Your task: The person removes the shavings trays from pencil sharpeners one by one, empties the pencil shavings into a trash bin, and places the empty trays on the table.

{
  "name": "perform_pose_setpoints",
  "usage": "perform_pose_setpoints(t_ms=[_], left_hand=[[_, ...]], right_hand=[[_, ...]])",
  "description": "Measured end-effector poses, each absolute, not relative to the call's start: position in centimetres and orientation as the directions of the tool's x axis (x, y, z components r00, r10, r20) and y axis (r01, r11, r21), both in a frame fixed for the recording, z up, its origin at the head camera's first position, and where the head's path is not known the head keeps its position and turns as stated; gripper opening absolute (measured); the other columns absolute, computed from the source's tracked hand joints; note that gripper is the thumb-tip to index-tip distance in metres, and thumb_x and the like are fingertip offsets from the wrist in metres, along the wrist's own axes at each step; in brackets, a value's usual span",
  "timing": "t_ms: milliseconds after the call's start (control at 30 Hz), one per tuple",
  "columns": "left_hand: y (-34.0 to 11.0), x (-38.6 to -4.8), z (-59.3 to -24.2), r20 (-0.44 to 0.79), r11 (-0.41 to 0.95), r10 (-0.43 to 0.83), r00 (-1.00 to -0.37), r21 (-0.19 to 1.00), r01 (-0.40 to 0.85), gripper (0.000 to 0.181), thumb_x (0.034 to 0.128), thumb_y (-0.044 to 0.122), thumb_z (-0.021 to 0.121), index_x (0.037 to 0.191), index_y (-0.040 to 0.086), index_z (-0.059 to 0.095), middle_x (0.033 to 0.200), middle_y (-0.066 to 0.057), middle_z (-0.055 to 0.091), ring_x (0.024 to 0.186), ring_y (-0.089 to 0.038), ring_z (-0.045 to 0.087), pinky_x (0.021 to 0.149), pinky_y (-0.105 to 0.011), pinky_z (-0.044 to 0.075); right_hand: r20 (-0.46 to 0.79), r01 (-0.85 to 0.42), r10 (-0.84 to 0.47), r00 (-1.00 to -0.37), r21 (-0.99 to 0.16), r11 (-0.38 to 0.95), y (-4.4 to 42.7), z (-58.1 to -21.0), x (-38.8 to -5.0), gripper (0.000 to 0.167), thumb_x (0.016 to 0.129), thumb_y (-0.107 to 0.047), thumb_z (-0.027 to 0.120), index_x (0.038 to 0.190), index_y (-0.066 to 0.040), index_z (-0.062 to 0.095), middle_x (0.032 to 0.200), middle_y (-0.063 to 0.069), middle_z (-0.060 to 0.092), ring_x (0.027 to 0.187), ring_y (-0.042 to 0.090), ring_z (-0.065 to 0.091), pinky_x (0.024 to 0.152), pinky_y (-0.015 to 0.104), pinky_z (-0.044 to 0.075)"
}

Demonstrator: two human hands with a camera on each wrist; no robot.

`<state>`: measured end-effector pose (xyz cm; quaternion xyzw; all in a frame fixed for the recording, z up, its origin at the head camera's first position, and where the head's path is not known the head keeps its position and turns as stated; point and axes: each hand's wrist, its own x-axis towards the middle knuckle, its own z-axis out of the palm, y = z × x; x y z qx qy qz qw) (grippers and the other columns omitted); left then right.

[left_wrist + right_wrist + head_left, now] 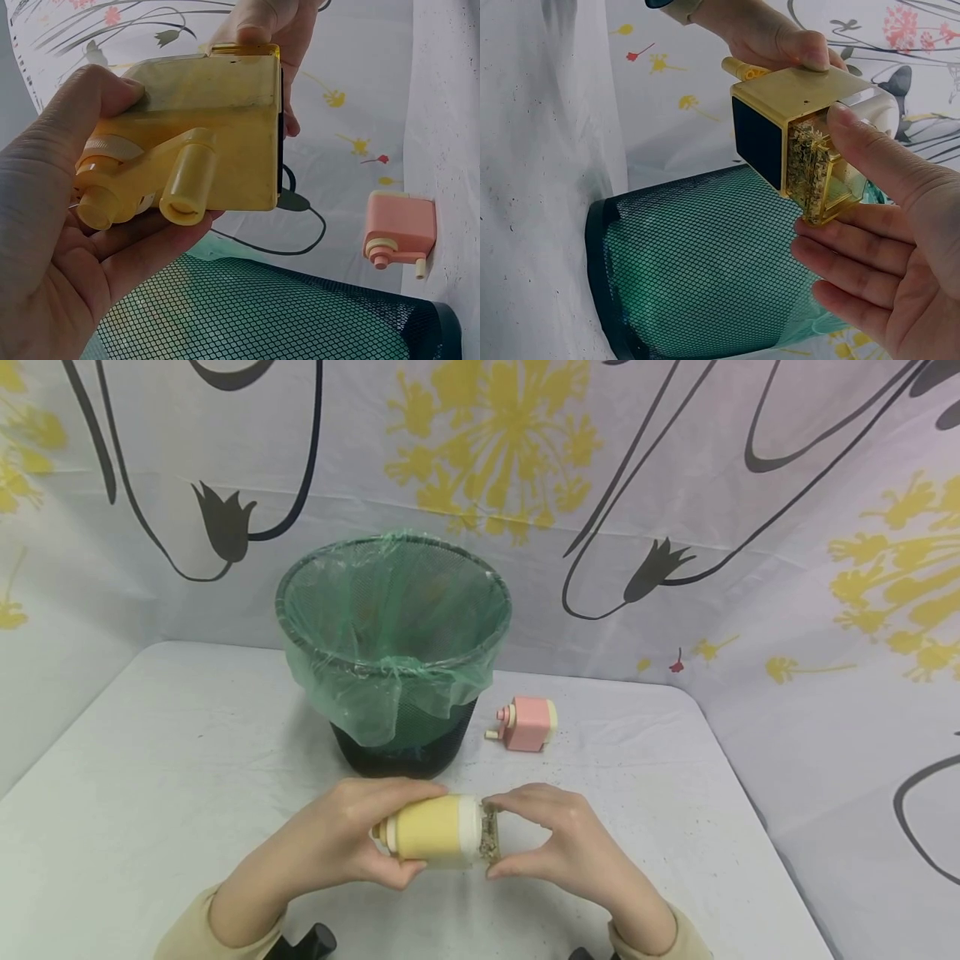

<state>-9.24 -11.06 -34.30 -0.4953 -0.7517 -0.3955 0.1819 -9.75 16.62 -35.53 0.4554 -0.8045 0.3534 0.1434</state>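
A yellow hand-crank pencil sharpener (431,828) lies on its side in the air, in front of the bin. My left hand (345,835) grips its body with thumb and fingers on opposite faces, near the crank (187,176). At the sharpener's other end, a clear shavings drawer (825,180) packed with pencil shavings stands partly out of the body. Thumb and fingertips of my right hand (558,835) pinch the drawer from its two sides. A dark square base (759,142) shows in the right wrist view.
A black mesh bin (397,764) with a green plastic liner (345,693) stands just behind the hands. Right of it sits a pink crank sharpener (528,724). Small specks are scattered on the white tabletop (637,760). A patterned cloth (337,468) hangs behind and at the sides.
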Motion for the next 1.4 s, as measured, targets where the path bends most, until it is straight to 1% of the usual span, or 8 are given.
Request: perform_pose_setpoints(t_ms=[133,233,433,600,800,1000,1167,1400], left_hand=[[-11.1,-9.2,-34.2,0.669,0.201,0.598,-0.442,0.408,0.89,0.062,0.0573,0.008,0.08,0.117,0.008,0.061,0.102,0.003,0.065,0.079,-0.005,0.058,0.07,-0.016,0.048],[-11.2,-9.2,-34.1,0.667,0.206,0.598,-0.443,0.407,0.89,0.062,0.0569,0.007,0.08,0.116,0.008,0.061,0.102,0.003,0.065,0.078,-0.004,0.058,0.07,-0.016,0.048],[-12.2,-9.3,-33.8,0.659,0.28,0.569,-0.492,0.407,0.869,0.062,0.0552,0.009,0.081,0.114,0.007,0.063,0.099,0.002,0.066,0.076,-0.004,0.057,0.068,-0.016,0.048],[-13.0,-9.5,-33.7,0.675,0.312,0.546,-0.496,0.386,0.868,0.062,0.0551,0.012,0.082,0.113,0.004,0.063,0.099,0.0,0.067,0.075,-0.006,0.059,0.066,-0.018,0.05],[-13.4,-9.6,-33.5,0.67,0.314,0.549,-0.5,0.389,0.866,0.061,0.0567,0.011,0.082,0.114,0.004,0.063,0.1,-0.001,0.067,0.074,-0.006,0.058,0.066,-0.017,0.05],[-13.7,-9.6,-33.4,0.637,0.338,0.554,-0.536,0.416,0.844,0.06,0.0583,0.011,0.081,0.115,0.006,0.063,0.102,0.001,0.066,0.076,-0.005,0.058,0.066,-0.016,0.049],[-13.8,-9.7,-33.5,0.633,0.328,0.561,-0.534,0.423,0.845,0.06,0.0592,0.009,0.08,0.117,0.008,0.062,0.101,0.001,0.066,0.076,-0.005,0.057,0.065,-0.017,0.048],[-13.7,-9.8,-33.7,0.585,0.329,0.59,-0.557,0.456,0.827,0.059,0.0605,0.007,0.078,0.117,0.012,0.061,0.096,0.007,0.063,0.074,-0.003,0.055,0.064,-0.016,0.047]], right_hand=[[0.546,-0.829,-0.631,-0.551,-0.442,0.342,16.6,-35.4,-9.7,0.062,0.062,-0.032,0.088,0.113,-0.004,0.068,0.103,0.002,0.07,0.093,0.016,0.065,0.085,0.026,0.049],[0.552,-0.834,-0.632,-0.544,-0.437,0.336,16.7,-35.4,-9.8,0.062,0.062,-0.032,0.088,0.113,-0.003,0.068,0.103,0.003,0.07,0.093,0.017,0.065,0.085,0.027,0.05],[0.597,-0.84,-0.594,-0.539,-0.435,0.325,17.6,-35.2,-10.1,0.061,0.063,-0.03,0.088,0.113,-0.003,0.068,0.105,0.006,0.07,0.095,0.021,0.066,0.088,0.025,0.048],[0.594,-0.823,-0.572,-0.566,-0.452,0.344,18.3,-34.9,-10.3,0.058,0.067,-0.035,0.085,0.113,-0.004,0.068,0.105,0.004,0.07,0.097,0.019,0.065,0.089,0.022,0.047],[0.576,-0.801,-0.559,-0.596,-0.477,0.362,18.7,-34.7,-10.4,0.058,0.066,-0.035,0.086,0.113,-0.004,0.069,0.106,0.003,0.07,0.099,0.019,0.065,0.09,0.022,0.046],[0.586,-0.797,-0.541,-0.603,-0.479,0.369,19.0,-34.5,-10.6,0.058,0.065,-0.034,0.086,0.112,-0.003,0.069,0.105,0.004,0.07,0.098,0.019,0.066,0.09,0.022,0.046],[0.584,-0.789,-0.532,-0.613,-0.486,0.376,19.2,-34.4,-10.6,0.059,0.065,-0.033,0.086,0.113,-0.003,0.069,0.106,0.005,0.07,0.098,0.02,0.065,0.09,0.022,0.046],[0.592,-0.784,-0.515,-0.62,-0.494,0.377,19.6,-34.2,-10.6,0.06,0.064,-0.032,0.087,0.113,-0.003,0.069,0.106,0.006,0.07,0.098,0.019,0.065,0.09,0.022,0.047]])
